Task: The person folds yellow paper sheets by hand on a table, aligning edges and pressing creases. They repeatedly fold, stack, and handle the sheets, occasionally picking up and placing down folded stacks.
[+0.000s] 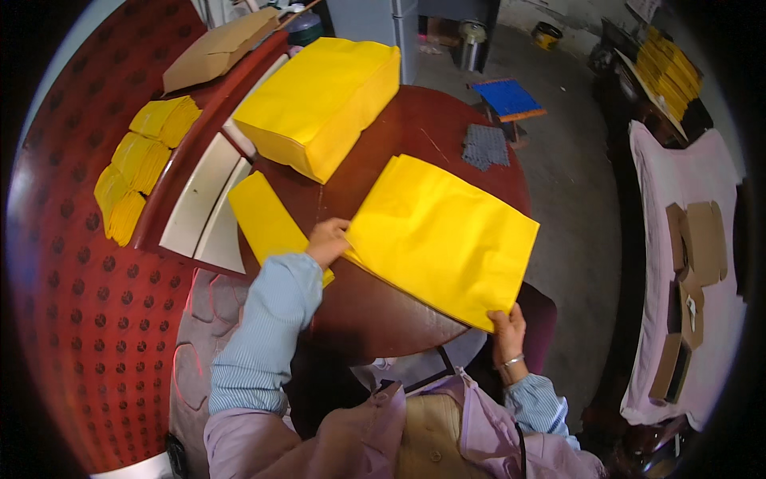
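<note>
A wide yellow sheet [443, 235], with thin layers showing along its near edge, lies slanted over the round red-brown table [415, 120]. My left hand [327, 242] pinches its left corner. At its near right corner my right hand [508, 326] is closed, thumb on top and fingers beneath. Partly under my left hand and wrist is a narrow folded yellow strip [267, 215]. I cannot tell whether the sheet is cloth or paper. Farther back stands a tall stack of yellow sheets [311, 96].
Several yellow bundles [142, 160] lie on the red patterned surface at left, near a cardboard box [219, 52]. A grey mat [485, 147] rests at the table's right edge; a blue-topped stool [509, 98] stands beyond. At right, opened cardboard boxes [702, 243] lie on a pink cloth [650, 351].
</note>
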Available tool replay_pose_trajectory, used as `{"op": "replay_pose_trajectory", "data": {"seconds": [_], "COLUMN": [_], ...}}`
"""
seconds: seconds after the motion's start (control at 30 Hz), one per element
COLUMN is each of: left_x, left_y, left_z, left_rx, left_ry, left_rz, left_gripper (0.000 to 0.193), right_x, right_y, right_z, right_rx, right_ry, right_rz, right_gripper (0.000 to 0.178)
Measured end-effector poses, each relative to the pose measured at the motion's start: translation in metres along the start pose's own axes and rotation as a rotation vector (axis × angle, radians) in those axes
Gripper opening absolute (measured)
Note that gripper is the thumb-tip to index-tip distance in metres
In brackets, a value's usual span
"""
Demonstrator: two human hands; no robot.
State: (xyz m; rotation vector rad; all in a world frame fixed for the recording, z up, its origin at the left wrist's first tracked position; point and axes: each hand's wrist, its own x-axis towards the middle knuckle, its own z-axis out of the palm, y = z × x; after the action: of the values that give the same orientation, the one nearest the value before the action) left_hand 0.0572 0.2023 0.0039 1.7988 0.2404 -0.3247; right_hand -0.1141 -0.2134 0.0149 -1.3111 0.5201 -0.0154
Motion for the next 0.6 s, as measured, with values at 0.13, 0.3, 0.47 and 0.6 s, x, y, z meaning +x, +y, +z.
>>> {"op": "replay_pose_trajectory", "data": {"seconds": [0.13,0.3,0.47,0.6], "left_x": [-0.04,-0.043,-0.036,-0.037], "left_y": [-0.004,0.03,0.036,0.022], "left_z": [0.023,0.017,0.025,0.024], "left_rx": [-0.165,-0.317,0.049,-0.089], "left_ry": [0.027,0.064,0.036,-0.013], "left_rz": [0.015,-0.32,-0.147,-0.058], "left_gripper": [0.037,0.034,0.023,0.022], "right_x": [0.01,0.021,0.024,0.023], "right_y": [-0.012,-0.012,-0.006,0.0], "right_z": [-0.017,-0.018,-0.017,-0.014], "right_rx": [-0.024,-0.124,-0.192,-0.176], "right_ry": [-0.067,-0.066,-0.035,-0.025], "right_rz": [0.049,-0.028,-0.128,-0.218], "right_gripper": [0.035,0.041,0.035,0.029]}}
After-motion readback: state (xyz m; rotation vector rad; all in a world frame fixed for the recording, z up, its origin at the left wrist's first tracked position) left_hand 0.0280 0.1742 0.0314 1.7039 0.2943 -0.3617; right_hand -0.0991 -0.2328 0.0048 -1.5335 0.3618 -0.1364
